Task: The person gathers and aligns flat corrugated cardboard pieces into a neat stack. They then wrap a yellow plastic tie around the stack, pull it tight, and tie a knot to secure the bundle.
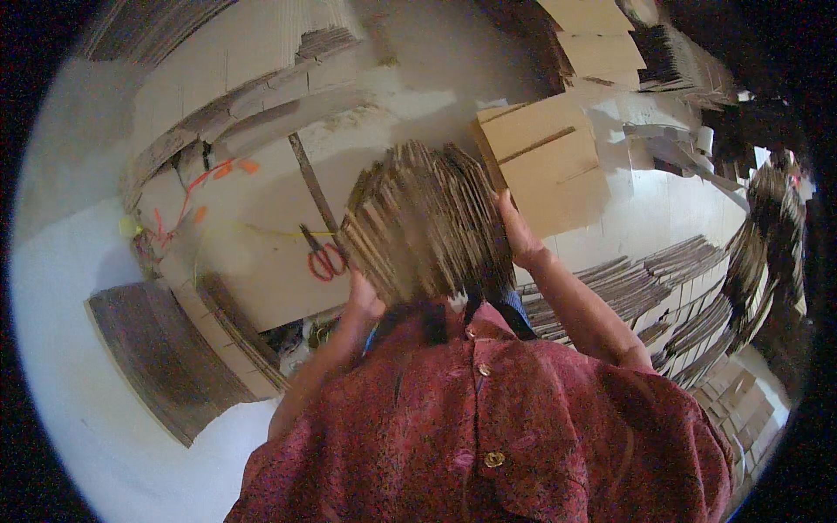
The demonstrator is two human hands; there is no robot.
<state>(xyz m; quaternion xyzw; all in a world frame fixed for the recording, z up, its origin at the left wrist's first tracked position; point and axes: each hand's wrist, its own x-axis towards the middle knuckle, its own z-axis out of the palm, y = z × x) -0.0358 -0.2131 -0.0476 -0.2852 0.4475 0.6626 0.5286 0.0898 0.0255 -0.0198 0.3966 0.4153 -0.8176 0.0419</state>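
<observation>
Between my two hands is a thick stack of brown cardboard sheets (pixel 427 222), its many edges facing up and partly blurred. My left hand (pixel 364 295) presses against the stack's lower left side, fingers mostly hidden behind it. On the right side my right hand (pixel 520 231) grips the stack, the thumb along its outer edge. Scissors with red handles (pixel 326 261) lie just left of the stack, by a thin yellow strap (pixel 288 233). A flat cardboard piece with a dark slot (pixel 549 161) lies beyond my right hand.
Piled cardboard sheets (pixel 610 292) spread along the right. Another cardboard stack (pixel 157 349) stands at the lower left against a white surface. Orange-red strips (pixel 209 179) lie at the left. More stacked cardboard (pixel 235 65) lines the far left, and a dark bar (pixel 312 179) lies near the middle.
</observation>
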